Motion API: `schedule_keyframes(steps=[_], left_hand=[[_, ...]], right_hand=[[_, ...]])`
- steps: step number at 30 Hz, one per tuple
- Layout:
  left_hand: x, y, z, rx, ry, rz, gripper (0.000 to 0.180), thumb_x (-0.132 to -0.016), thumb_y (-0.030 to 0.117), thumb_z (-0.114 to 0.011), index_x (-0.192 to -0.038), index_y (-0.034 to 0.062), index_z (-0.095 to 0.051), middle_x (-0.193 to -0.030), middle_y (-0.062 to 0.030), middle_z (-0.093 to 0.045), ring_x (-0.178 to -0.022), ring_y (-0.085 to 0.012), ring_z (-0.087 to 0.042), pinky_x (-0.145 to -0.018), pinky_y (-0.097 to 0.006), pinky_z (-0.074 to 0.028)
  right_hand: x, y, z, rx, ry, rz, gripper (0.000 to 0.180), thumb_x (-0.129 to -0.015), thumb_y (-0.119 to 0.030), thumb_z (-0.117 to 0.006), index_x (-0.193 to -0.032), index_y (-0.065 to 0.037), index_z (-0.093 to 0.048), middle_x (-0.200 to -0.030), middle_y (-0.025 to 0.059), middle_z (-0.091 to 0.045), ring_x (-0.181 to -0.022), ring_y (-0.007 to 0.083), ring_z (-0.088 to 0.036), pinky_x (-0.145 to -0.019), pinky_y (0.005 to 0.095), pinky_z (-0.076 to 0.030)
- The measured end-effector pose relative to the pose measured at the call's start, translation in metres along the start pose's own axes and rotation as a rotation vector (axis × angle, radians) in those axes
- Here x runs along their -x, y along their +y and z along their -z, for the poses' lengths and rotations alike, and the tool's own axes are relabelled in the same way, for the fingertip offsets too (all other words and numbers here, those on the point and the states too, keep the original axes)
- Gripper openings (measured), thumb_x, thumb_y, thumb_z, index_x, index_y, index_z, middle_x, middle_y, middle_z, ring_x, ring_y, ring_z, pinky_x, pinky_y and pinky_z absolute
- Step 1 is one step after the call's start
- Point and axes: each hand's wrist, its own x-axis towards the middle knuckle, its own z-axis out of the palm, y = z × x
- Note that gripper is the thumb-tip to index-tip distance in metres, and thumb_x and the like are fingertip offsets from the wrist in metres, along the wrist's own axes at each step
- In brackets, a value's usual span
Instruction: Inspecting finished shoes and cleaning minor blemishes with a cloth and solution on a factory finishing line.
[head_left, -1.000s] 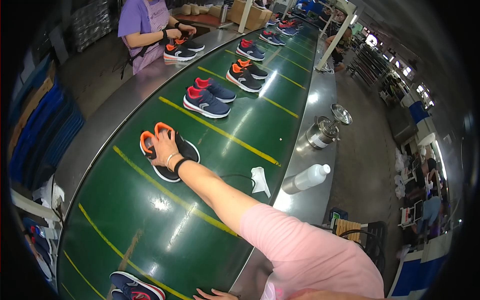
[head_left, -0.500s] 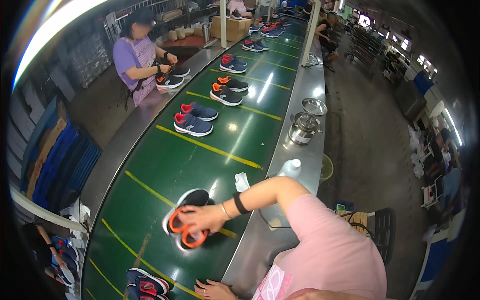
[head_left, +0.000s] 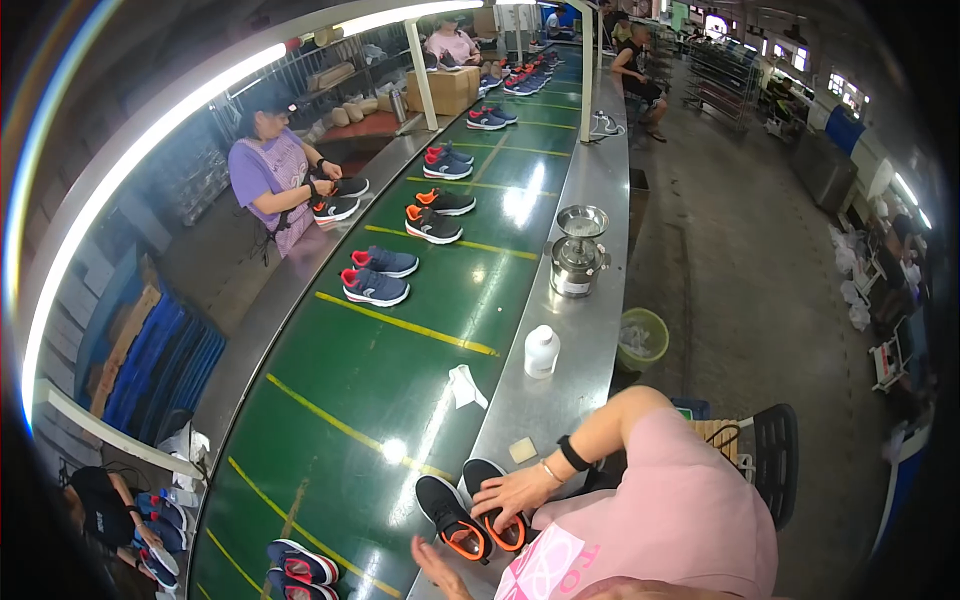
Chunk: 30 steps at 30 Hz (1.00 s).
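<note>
A pair of black sneakers with orange lining stands at the near metal edge of the line: the left sneaker (head_left: 450,518) and the right sneaker (head_left: 482,475), side by side with toes pointing away from me. My right hand (head_left: 515,493) grips the right sneaker at its collar, fingers at the opening. Close to the heel of the left sneaker, my left hand (head_left: 440,570) is open with fingers stretched, holding nothing. It is partly cut off by the lower edge.
The green conveyor belt (head_left: 330,400) carries several pairs of sneakers; a navy pair (head_left: 300,570) lies near left. A white bottle (head_left: 541,352), metal pot (head_left: 575,268) and pale block (head_left: 522,450) stand on the steel ledge. Across the belt, a person (head_left: 275,175) handles shoes.
My right hand has brought the black sneakers from the belt to the metal edge beside me. My left hand has lifted with fingers spread. The view has shifted.
</note>
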Motion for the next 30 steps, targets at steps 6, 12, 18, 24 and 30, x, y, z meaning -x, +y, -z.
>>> schedule_keyframes(steps=[6, 12, 18, 24, 30], left_hand=[[0.033, 0.014, -0.033, -0.001, -0.242, -0.062, 0.069, -0.088, 0.018, -0.067, -0.145, -0.0025, -0.034, -0.141, -0.0215, -0.040, -0.131, -0.0327, -0.042, -0.112, -0.040, -0.030], [0.014, -0.007, -0.019, 0.441, -0.288, 0.350, 0.075, -0.079, 0.003, -0.073, -0.143, 0.0013, -0.035, -0.118, -0.0147, -0.060, -0.107, -0.0238, -0.061, -0.094, -0.035, -0.048], [0.007, -0.002, -0.023, 0.057, -0.293, 0.122, 0.070, -0.079, 0.000, -0.064, -0.144, 0.0092, -0.038, -0.113, -0.0156, -0.066, -0.098, -0.0223, -0.066, -0.085, -0.033, -0.052], [0.009, 0.027, -0.016, 0.325, -0.277, 0.307, 0.077, -0.071, -0.006, -0.054, -0.145, 0.0106, -0.041, -0.117, -0.0091, -0.060, -0.100, -0.0176, -0.062, -0.085, -0.030, -0.052], [0.036, 0.021, -0.004, 0.935, -0.319, 0.603, 0.054, -0.084, 0.002, -0.059, -0.136, 0.0037, -0.046, -0.129, -0.0118, -0.058, -0.114, -0.0225, -0.062, -0.094, -0.036, -0.053]], right_hand=[[0.022, -0.038, -0.062, -0.531, 0.488, -0.770, 0.073, -0.081, -0.024, -0.071, -0.145, -0.018, -0.035, -0.146, 0.0192, -0.028, -0.131, 0.0437, -0.032, -0.110, 0.0526, -0.030], [0.005, -0.048, -0.091, -0.592, 0.496, -1.055, 0.094, -0.081, -0.045, -0.075, -0.150, -0.017, -0.018, -0.145, 0.0290, -0.019, -0.134, 0.0495, -0.027, -0.112, 0.0529, -0.028], [-0.010, -0.054, -0.084, -0.725, 0.659, -1.238, 0.100, -0.070, -0.026, -0.083, -0.148, -0.015, -0.021, -0.142, 0.0313, -0.017, -0.131, 0.0528, -0.033, -0.110, 0.0461, -0.036], [0.024, -0.031, -0.111, -1.094, 1.020, -1.037, 0.088, -0.072, -0.005, -0.069, -0.149, -0.006, -0.028, -0.124, 0.0152, -0.055, -0.116, 0.0260, -0.053, -0.101, 0.0359, -0.043], [0.029, -0.010, -0.076, -1.665, 1.006, -1.079, 0.048, -0.083, 0.003, -0.052, -0.131, -0.005, -0.053, -0.103, 0.0041, -0.066, -0.085, 0.0127, -0.064, -0.077, 0.0270, -0.053]])
